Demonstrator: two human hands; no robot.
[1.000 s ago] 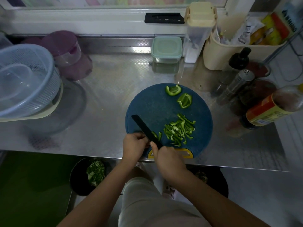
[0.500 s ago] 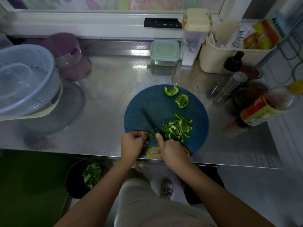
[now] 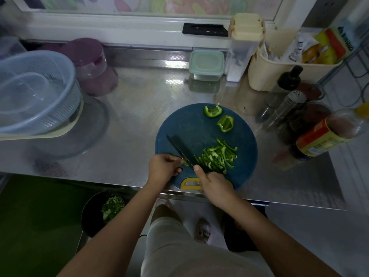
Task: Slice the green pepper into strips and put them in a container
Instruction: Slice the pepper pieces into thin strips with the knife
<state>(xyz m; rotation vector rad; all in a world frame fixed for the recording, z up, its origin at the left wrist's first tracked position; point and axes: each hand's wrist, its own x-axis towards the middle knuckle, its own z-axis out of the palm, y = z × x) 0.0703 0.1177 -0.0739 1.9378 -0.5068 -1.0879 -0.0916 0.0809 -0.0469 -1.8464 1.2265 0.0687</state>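
Two uncut pepper pieces (image 3: 212,111) lie at the far edge of the cutting board (image 3: 189,124); strips (image 3: 215,156) are piled right of the knife (image 3: 179,148). Left hand (image 3: 163,166) pinches a pepper remnant (image 3: 185,162) beside the blade; right hand (image 3: 214,186) grips the handle.

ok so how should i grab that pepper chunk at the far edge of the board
Probably come from above and pinch the far pepper chunk across its wall at the middle of the arc. It lies curled like a C, clear of the other chunk, so there is room on both sides.
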